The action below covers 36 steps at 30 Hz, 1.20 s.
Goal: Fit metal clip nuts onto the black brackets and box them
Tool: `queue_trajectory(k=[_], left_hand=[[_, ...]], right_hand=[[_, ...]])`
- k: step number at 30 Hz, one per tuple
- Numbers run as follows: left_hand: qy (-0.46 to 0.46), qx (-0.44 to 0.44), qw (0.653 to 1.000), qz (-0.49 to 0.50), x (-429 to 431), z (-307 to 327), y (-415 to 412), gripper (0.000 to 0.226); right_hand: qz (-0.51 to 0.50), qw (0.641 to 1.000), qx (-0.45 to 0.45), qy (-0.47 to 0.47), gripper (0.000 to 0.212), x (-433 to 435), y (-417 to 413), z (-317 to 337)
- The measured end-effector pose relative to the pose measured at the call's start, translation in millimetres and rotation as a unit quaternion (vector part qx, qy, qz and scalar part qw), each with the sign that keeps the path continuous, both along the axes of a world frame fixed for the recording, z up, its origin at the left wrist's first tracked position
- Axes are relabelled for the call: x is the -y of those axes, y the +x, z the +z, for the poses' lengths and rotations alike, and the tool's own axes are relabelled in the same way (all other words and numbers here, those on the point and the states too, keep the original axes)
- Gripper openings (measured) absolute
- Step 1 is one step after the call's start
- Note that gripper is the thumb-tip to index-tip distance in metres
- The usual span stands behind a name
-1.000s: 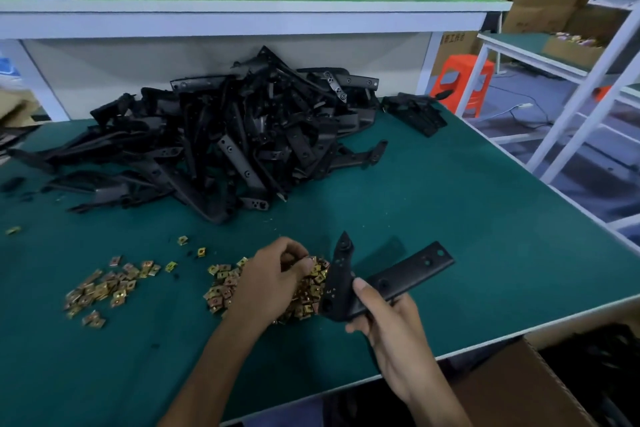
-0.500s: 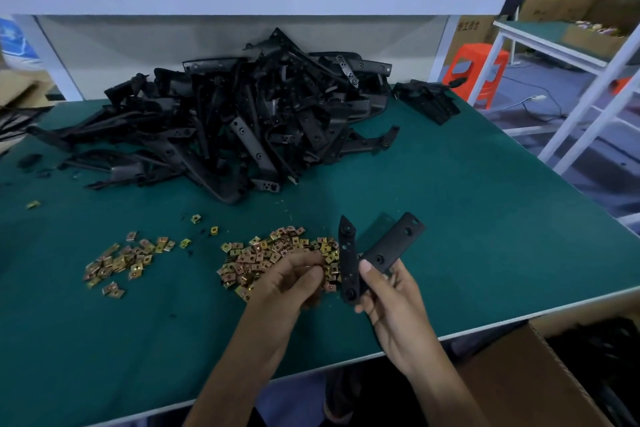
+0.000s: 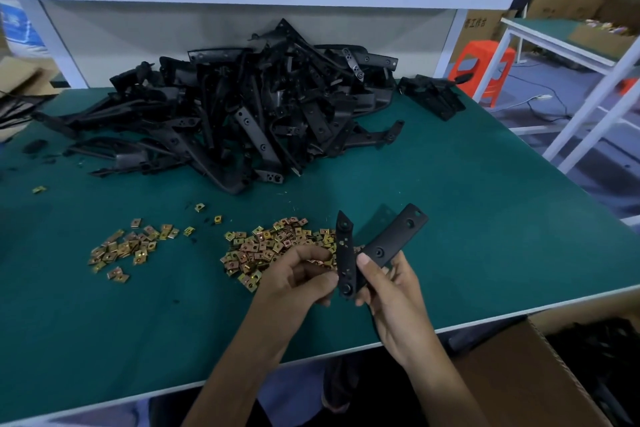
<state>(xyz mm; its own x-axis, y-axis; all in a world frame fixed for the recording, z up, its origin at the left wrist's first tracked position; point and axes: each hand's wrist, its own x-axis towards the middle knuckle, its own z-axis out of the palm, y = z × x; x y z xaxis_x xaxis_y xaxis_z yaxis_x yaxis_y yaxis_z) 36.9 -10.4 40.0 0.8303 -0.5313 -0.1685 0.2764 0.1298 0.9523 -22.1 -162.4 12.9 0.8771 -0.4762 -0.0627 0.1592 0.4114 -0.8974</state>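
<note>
Over green table (image 3: 485, 218), black bracket (image 3: 346, 253) pinched in right fingers (image 3: 367, 265); left fingers (image 3: 302, 254) beside, gripping clip nuts (image 3: 320, 263).

Green table (image 3: 485, 218): brackets (image 3: 242, 114), clip nuts (image 3: 270, 246)

Right hand (image 3: 391, 291) gripping black bracket (image 3: 394, 236), left hand (image 3: 299, 276) pinching clip nuts (image 3: 320, 263)

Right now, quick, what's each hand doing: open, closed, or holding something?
Left hand: closed, pinching clip nuts.
Right hand: closed, gripping the black bracket.
</note>
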Motion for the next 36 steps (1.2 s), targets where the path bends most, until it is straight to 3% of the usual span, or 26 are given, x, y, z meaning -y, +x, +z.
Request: queue_trajectory(k=[16,21,28,36], left_hand=[[-0.085,-0.076,0.993,-0.002,1.1,1.8,-2.4,0.039],[-0.035,-0.055,0.998,-0.02,-4.7,0.1,1.1,0.033],[0.04,-0.031,0.995,-0.091,-10.5,4.1,12.4,0.046],[0.114,0.07,0.983,-0.124,-6.5,13.2,25.0,0.034]], right_hand=[[0.0,1.0,0.018,-0.021,0.025,0.9,1.0,-6.4],[-0.003,0.999,0.016,-0.052,0.022,0.8,1.1,-9.4],[0.003,0.993,-0.008,-0.119,0.015,1.1,1.8,-10.3],[-0.056,0.991,-0.007,-0.118,0.016,-1.4,4.7,-12.7]])
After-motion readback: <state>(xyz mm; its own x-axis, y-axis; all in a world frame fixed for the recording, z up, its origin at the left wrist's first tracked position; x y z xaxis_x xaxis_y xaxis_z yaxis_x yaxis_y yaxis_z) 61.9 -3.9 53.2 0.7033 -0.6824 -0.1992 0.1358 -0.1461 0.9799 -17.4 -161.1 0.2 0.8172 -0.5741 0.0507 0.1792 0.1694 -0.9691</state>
